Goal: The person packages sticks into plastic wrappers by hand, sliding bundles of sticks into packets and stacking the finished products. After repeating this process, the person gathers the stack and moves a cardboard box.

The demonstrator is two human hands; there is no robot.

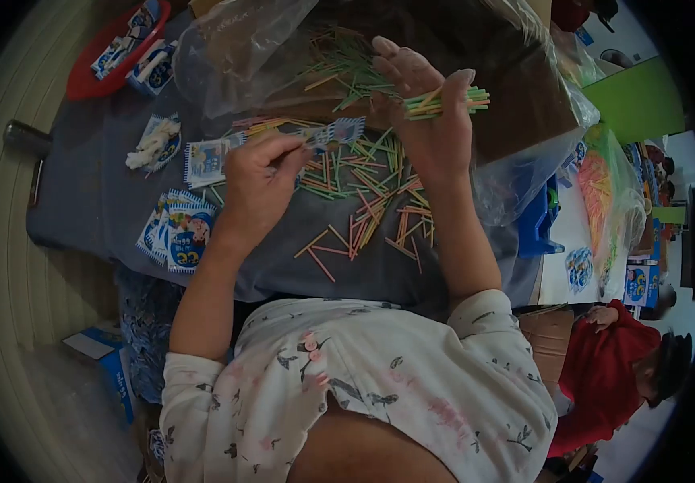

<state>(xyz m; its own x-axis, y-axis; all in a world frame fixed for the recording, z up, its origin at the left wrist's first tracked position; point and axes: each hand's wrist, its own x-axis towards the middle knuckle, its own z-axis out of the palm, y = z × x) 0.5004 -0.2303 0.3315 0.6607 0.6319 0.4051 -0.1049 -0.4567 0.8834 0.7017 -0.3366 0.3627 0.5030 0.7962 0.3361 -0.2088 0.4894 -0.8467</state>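
Note:
Between the thumb and fingers of my left hand (260, 181) is a small printed packet (339, 133), pinched at one end above the table. My right hand (436, 113) is raised at the box's front edge, palm up, with a bundle of green and yellow sticks (448, 103) held under the thumb. Loose pink, yellow and green sticks (372, 201) lie scattered on the grey cloth between my forearms. Left of my left hand lies another packet (205, 163), with a stack of blue and white packets (180, 232) nearer my body.
A plastic-lined cardboard box (517, 105) with more sticks stands at the back. A red basin (94, 60) holds packets at the upper left. A crumpled white item (154, 145) sits nearby. Blue holder (537, 217) at right; a person in red (605, 370) is beyond.

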